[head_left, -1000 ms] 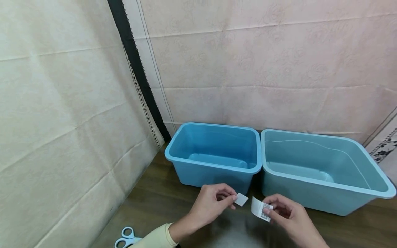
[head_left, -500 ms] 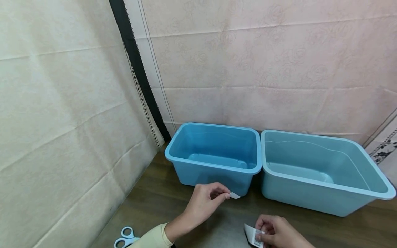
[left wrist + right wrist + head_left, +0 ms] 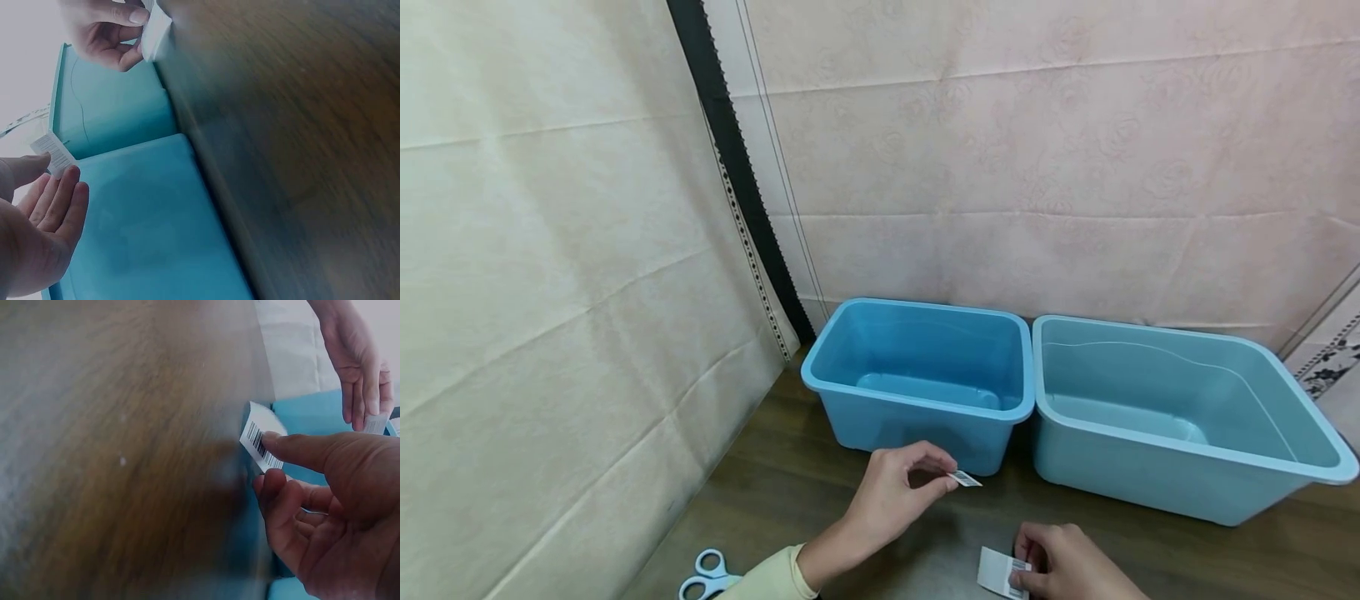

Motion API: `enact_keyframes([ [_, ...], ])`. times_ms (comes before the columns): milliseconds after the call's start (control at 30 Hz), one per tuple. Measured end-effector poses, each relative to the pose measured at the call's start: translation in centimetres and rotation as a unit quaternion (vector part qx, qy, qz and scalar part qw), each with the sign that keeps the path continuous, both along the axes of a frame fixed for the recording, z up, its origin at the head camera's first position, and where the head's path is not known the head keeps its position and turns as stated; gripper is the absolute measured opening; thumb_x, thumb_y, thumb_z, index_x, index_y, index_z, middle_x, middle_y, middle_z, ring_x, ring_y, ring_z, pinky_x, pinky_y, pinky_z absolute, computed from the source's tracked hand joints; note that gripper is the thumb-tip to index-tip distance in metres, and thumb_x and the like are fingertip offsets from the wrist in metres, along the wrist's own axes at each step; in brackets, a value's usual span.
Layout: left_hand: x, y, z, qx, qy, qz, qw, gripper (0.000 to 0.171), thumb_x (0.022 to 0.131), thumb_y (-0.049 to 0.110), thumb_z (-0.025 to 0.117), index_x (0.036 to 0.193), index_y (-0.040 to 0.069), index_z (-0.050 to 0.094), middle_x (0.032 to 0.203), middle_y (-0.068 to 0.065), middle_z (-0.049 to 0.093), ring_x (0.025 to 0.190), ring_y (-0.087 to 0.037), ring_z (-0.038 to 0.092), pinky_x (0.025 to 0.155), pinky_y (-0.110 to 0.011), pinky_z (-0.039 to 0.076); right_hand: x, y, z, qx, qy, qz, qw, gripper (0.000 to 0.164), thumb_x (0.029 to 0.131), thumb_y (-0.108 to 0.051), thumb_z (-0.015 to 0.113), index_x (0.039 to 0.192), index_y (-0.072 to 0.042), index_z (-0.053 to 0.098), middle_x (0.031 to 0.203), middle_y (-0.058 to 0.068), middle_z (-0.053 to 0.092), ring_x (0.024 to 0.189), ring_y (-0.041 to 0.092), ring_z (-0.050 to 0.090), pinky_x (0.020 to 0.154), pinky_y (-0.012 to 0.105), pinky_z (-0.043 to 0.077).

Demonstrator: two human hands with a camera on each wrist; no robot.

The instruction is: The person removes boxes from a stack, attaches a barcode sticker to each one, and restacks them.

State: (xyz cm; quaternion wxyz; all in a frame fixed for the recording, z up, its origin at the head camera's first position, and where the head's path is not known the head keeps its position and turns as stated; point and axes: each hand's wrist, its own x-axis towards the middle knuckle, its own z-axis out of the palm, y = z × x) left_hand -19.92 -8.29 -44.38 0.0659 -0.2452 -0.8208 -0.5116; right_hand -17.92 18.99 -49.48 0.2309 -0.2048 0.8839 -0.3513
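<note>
Between thumb and fingertips my left hand (image 3: 891, 493) pinches a small white barcode label (image 3: 966, 479), just in front of the blue plastic tub (image 3: 880, 427). Its printed side shows in the left wrist view, where the label (image 3: 56, 154) stands against the tubs. Lower and to the right, near the bottom of the head view, my right hand (image 3: 1067, 562) pinches a second white barcode label (image 3: 995, 572) by its printed end. Black bars are visible on this label (image 3: 257, 439) in the right wrist view, partly covered by the thumb. The two labels are apart.
A larger teal tub (image 3: 1131, 473) stands right of the blue one, their rims side by side against the cloth-covered back wall (image 3: 1037, 167). Light-blue scissors (image 3: 707, 573) lie at the lower left beside the sleeve, on the dark wooden table (image 3: 760, 492).
My right hand has drawn down and towards me with its label, away from the left hand. The left hand has shifted slightly left, and its label has turned to show print.
</note>
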Motion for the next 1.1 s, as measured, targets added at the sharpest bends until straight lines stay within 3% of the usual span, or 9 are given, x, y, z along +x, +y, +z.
enact_keyframes([
  [200,0.1,0.0,-0.1,-0.008,0.007,-0.003,0.9999,0.014,0.09,0.028,0.068,0.103,0.026,0.068,0.098,0.012,0.072,0.088,0.003,0.067,0.08,-0.023,0.056,0.0,0.0,0.3,0.044,0.016,-0.024,0.999,0.026,0.081,-0.046,0.071,0.084,-0.023,0.062,0.068,-0.005,0.058,0.059,0.01,0.051,0.051,0.026,0.038],
  [367,0.4,0.1,0.1,0.0,0.01,0.002,0.9999,0.014,0.093,0.033,0.062,0.104,0.027,0.068,0.099,0.013,0.071,0.089,0.002,0.067,0.081,-0.029,0.057,-0.2,-1.1,1.6,0.088,0.065,-0.127,0.986,0.03,0.081,-0.057,0.066,0.082,-0.027,0.064,0.067,-0.009,0.06,0.059,0.01,0.052,0.053,0.026,0.04],
  [433,0.6,0.3,0.2,0.007,0.01,0.011,0.9999,0.015,0.092,0.034,0.064,0.104,0.025,0.069,0.099,0.013,0.072,0.089,0.002,0.067,0.08,-0.027,0.057,-0.3,-1.8,2.3,0.038,0.055,-0.169,0.983,0.033,0.083,-0.058,0.064,0.086,-0.026,0.066,0.07,-0.005,0.062,0.058,0.012,0.053,0.052,0.028,0.043],
  [533,0.9,0.5,0.7,0.019,0.012,0.02,0.9995,0.015,0.091,0.029,0.067,0.103,0.021,0.069,0.097,0.008,0.073,0.086,0.0,0.068,0.076,-0.024,0.057,-0.4,-3.1,3.4,-0.096,-0.01,-0.202,0.975,0.04,0.085,-0.057,0.062,0.098,-0.019,0.067,0.081,0.005,0.067,0.062,0.018,0.059,0.05,0.033,0.05],
  [600,1.1,0.7,1.1,0.025,0.021,0.026,0.9991,0.013,0.09,0.023,0.068,0.102,0.019,0.07,0.096,0.005,0.074,0.085,-0.003,0.069,0.074,-0.024,0.057,-0.3,-4.0,4.1,-0.178,-0.072,-0.224,0.955,0.048,0.085,-0.056,0.062,0.106,-0.014,0.066,0.09,0.011,0.069,0.065,0.022,0.063,0.051,0.037,0.053],
  [700,1.4,0.7,1.5,0.034,0.036,0.032,0.9983,0.011,0.089,0.017,0.069,0.1,0.016,0.07,0.094,0.002,0.075,0.084,-0.005,0.07,0.072,-0.029,0.058,-0.2,-5.4,4.8,-0.251,-0.117,-0.25,0.928,0.053,0.084,-0.054,0.065,0.112,-0.01,0.064,0.097,0.01,0.07,0.073,0.022,0.065,0.055,0.037,0.055],
  [833,1.2,0.4,1.0,0.036,0.043,0.037,0.9977,0.011,0.089,0.02,0.069,0.099,0.021,0.07,0.095,0.007,0.074,0.087,-0.002,0.069,0.075,-0.033,0.058,-0.4,-6.6,5.0,-0.288,-0.128,-0.272,0.909,0.048,0.083,-0.046,0.071,0.111,-0.008,0.064,0.094,0.009,0.071,0.075,0.022,0.066,0.056,0.035,0.056],
  [933,0.7,0.0,0.4,0.038,0.05,0.035,0.9974,0.012,0.089,0.023,0.069,0.101,0.023,0.068,0.096,0.009,0.073,0.088,-0.001,0.068,0.077,-0.034,0.058,-0.8,-7.1,4.9,-0.289,-0.105,-0.27,0.912,0.042,0.081,-0.041,0.074,0.107,-0.008,0.065,0.092,0.011,0.07,0.072,0.023,0.065,0.056,0.036,0.056],
  [1100,0.0,-0.8,-0.2,0.032,0.046,0.041,0.9976,0.016,0.087,0.025,0.071,0.102,0.021,0.068,0.096,0.008,0.072,0.085,0.0,0.068,0.073,-0.033,0.058,-1.6,-7.7,5.0,-0.22,0.03,-0.226,0.949,0.019,0.084,-0.036,0.073,0.092,-0.02,0.069,0.082,0.005,0.069,0.064,0.025,0.064,0.052,0.035,0.054],
])
